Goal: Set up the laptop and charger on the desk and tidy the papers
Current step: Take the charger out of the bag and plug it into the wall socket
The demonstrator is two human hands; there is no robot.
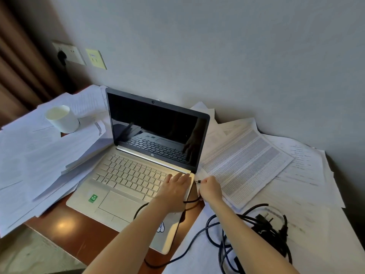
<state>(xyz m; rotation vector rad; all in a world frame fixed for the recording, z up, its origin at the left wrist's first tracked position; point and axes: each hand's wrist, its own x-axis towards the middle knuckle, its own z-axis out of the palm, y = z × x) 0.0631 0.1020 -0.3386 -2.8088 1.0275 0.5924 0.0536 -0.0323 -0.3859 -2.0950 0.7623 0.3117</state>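
The left hand (174, 186) lies flat, fingers (178, 176) straight, on the open laptop (126, 175), probably steadying it, while the right hand (210, 187) pinches the charger plug (198, 182) just beside the laptop's right edge.

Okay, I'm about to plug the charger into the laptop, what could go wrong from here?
The thin cable from your right hand loops under the wrist of your left hand and over the laptop; moving that arm could tug the connector. The remaining cord lies tangled on loose papers, so pulling slack may drag sheets. The cup stands on an uneven paper stack beside the laptop and might tip.
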